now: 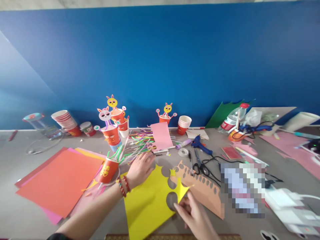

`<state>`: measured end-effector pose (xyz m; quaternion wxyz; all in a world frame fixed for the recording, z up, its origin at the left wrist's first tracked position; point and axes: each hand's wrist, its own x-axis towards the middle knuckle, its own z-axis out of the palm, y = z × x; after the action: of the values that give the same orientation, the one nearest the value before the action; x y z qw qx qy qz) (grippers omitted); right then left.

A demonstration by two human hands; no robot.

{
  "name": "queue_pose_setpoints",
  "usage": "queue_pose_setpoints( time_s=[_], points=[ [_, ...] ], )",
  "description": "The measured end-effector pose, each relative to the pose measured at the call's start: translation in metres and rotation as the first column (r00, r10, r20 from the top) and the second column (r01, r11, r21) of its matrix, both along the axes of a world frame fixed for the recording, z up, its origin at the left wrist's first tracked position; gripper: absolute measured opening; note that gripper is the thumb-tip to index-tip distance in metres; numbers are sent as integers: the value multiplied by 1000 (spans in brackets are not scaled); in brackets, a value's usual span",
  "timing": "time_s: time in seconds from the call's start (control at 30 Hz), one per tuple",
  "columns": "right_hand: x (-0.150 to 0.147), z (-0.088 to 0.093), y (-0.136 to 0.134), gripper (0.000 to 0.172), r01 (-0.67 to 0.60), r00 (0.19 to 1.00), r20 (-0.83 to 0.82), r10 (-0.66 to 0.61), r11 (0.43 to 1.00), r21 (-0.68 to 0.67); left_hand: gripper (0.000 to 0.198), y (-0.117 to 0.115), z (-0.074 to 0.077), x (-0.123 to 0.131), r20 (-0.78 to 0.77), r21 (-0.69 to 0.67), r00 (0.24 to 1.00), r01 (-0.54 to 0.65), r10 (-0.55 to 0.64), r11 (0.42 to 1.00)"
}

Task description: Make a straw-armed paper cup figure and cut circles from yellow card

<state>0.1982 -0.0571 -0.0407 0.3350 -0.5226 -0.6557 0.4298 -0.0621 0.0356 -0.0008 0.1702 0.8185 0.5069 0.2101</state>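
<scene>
My left hand (140,168) rests with fingers curled on the far edge of a yellow paper sheet (147,203) that has round holes cut out of it. A red bead bracelet sits on that wrist. My right hand (193,215) pinches the sheet's near right edge beside a cut-out hole. Under the yellow sheet's right side lies an orange-tan paper (202,188) with rows of holes. A red paper cup (108,169) holding green straws leans just left of my left hand.
Stacked orange, pink and yellow sheets (60,181) lie at left. Decorated cups with animal faces (111,131), loose straws (138,140), a pink sheet (161,135), tape roll (183,152), scissors (197,163), blue glue gun (200,145), bottle (232,120) and cup stacks (65,121) crowd the back.
</scene>
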Motion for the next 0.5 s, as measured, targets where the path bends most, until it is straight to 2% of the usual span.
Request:
queue_pose_setpoints(
  time_s=[0.07, 0.1, 0.17, 0.23, 0.33, 0.4, 0.5],
  points=[
    [12, 6, -1, 28, 6, 982, 181, -44, 978, 209, 52, -23, -11, 2, -57, 108, 998, -32, 38, 994],
    [16, 8, -1, 24, -3, 970, 235, -62, 964, 266, 60, -35, -17, 3, -81, 113, 997, -10, 20, 993],
    [19, 10, -2, 25, -15, 958, 278, -69, 957, 289, 82, -55, -26, 3, -151, 29, 981, 125, -119, 992],
    [18, 10, -2, 33, 14, 956, 278, -93, 962, 274, 92, -65, -30, 1, -202, -50, 948, 242, -247, 969],
    [18, 15, 4, 40, 84, 944, 280, -175, 947, 309, 90, -60, -24, -9, -229, -107, 902, 351, -367, 930],
    [24, 22, 12, 35, 96, 933, 294, -209, 929, 357, 88, -51, -17, -17, -215, -116, 887, 392, -408, 913],
    [35, 36, 29, 30, 84, 909, 313, -277, 854, 513, 81, -43, -8, -22, -175, -120, 888, 410, -426, 904]
  ],
)
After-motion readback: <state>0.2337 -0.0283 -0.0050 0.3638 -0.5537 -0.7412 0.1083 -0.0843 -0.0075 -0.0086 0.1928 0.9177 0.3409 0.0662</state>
